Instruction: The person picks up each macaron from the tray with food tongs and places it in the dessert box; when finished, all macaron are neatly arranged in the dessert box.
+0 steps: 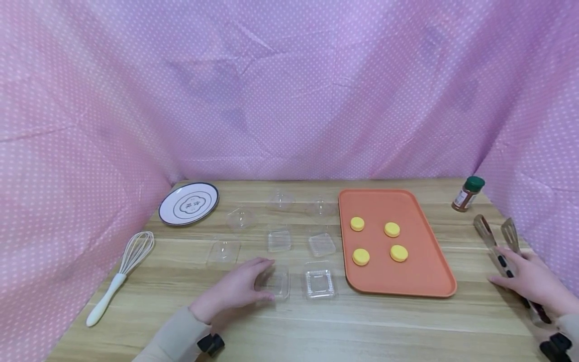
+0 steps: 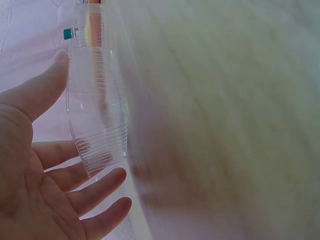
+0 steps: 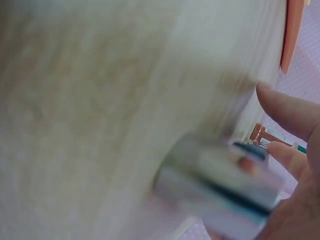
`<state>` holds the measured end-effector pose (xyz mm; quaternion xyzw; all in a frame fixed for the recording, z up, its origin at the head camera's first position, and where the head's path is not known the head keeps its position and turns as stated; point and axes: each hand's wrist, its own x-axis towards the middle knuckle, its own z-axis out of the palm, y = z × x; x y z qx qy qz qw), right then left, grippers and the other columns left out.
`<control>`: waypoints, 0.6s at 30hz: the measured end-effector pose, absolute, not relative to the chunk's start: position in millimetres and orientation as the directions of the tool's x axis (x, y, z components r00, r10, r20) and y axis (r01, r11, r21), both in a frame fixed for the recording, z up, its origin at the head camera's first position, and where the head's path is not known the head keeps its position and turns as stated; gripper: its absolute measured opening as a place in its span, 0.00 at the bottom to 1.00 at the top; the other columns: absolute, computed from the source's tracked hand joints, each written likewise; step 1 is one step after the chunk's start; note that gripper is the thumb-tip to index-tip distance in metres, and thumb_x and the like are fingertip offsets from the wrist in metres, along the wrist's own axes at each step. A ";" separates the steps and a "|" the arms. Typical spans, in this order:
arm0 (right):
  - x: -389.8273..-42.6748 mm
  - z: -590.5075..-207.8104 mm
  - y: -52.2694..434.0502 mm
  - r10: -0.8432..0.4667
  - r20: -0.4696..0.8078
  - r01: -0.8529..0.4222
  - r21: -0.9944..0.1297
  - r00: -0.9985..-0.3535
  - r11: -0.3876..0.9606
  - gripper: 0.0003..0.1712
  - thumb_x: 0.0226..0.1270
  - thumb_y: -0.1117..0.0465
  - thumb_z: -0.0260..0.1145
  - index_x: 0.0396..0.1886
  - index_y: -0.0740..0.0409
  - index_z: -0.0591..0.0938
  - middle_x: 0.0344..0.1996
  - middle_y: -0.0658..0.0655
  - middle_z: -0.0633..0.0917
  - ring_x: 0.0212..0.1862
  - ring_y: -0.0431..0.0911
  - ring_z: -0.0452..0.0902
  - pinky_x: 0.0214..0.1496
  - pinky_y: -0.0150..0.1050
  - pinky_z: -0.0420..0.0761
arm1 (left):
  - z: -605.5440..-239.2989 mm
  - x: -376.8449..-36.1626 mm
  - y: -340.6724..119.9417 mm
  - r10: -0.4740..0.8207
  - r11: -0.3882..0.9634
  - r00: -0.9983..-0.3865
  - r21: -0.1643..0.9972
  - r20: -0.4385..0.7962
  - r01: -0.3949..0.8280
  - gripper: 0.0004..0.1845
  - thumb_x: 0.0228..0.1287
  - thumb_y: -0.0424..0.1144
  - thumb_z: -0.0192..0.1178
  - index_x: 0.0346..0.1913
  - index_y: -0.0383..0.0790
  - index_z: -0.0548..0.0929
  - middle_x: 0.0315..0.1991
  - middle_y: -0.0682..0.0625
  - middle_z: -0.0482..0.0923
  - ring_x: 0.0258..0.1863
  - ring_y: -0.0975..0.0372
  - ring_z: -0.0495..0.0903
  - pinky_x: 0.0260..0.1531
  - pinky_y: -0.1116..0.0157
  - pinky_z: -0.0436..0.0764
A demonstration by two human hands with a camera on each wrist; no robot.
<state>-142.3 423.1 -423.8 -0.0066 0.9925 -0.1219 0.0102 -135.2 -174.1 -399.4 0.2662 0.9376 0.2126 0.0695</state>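
Observation:
My left hand lies flat on the table with its fingertips against a clear ribbed plastic tray. In the left wrist view the clear tray stands between the thumb and the spread fingers of the left hand, which do not close on it. At the right edge my right hand rests on the handle of metal tongs, fingers fairly straight. The right wrist view is blurred, showing the tongs' handle just below the fingers of the right hand.
An orange tray holds several yellow round cakes. A second ribbed tray, more clear trays and domed lids lie mid-table. A plate and whisk lie at the left, and a spice bottle stands at the back right.

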 end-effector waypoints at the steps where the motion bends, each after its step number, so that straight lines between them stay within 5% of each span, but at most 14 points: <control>1: -143.0 -423.7 423.1 -0.021 -0.024 -0.014 -0.237 -0.999 0.971 0.47 0.54 0.52 0.72 0.61 0.78 0.60 0.49 0.91 0.62 0.49 0.80 0.57 0.45 0.73 0.68 | -399.6 -135.3 -174.8 0.531 0.765 -0.847 0.442 -0.019 0.469 0.43 0.49 0.53 0.70 0.64 0.31 0.69 0.61 0.38 0.71 0.60 0.47 0.72 0.62 0.50 0.71; 4: -145.4 -422.5 421.5 -0.036 -0.013 -0.032 -0.212 -0.999 0.977 0.44 0.53 0.55 0.72 0.60 0.77 0.63 0.47 0.89 0.67 0.47 0.79 0.62 0.43 0.70 0.70 | -399.9 -135.7 -177.1 0.532 0.760 -0.846 0.456 -0.029 0.463 0.44 0.49 0.54 0.70 0.64 0.31 0.69 0.62 0.38 0.71 0.61 0.47 0.71 0.62 0.49 0.70; 9: -147.8 -417.6 416.0 -0.064 0.003 -0.063 -0.186 -0.998 0.980 0.38 0.51 0.60 0.70 0.57 0.77 0.66 0.32 0.80 0.76 0.29 0.60 0.71 0.30 0.52 0.75 | -398.8 -136.2 -179.4 0.539 0.754 -0.841 0.468 -0.041 0.460 0.44 0.49 0.54 0.70 0.65 0.31 0.69 0.63 0.38 0.70 0.62 0.47 0.70 0.64 0.49 0.69; 13: -146.4 -414.8 410.7 -0.069 -0.012 -0.065 -0.212 -0.998 0.975 0.37 0.54 0.62 0.68 0.58 0.78 0.64 0.21 0.68 0.75 0.21 0.48 0.67 0.22 0.42 0.71 | -399.2 -137.2 -179.8 0.538 0.756 -0.842 0.469 -0.047 0.457 0.44 0.49 0.54 0.69 0.65 0.31 0.68 0.63 0.38 0.70 0.62 0.47 0.70 0.64 0.50 0.68; 18: -140.8 -417.8 404.9 -0.088 0.083 -0.108 -0.277 -0.993 0.955 0.31 0.57 0.67 0.62 0.58 0.77 0.66 0.11 0.48 0.60 0.11 0.37 0.54 0.12 0.31 0.60 | -401.7 -139.0 -178.9 0.546 0.749 -0.837 0.472 -0.044 0.464 0.44 0.49 0.54 0.69 0.65 0.30 0.68 0.63 0.38 0.70 0.63 0.48 0.70 0.64 0.51 0.68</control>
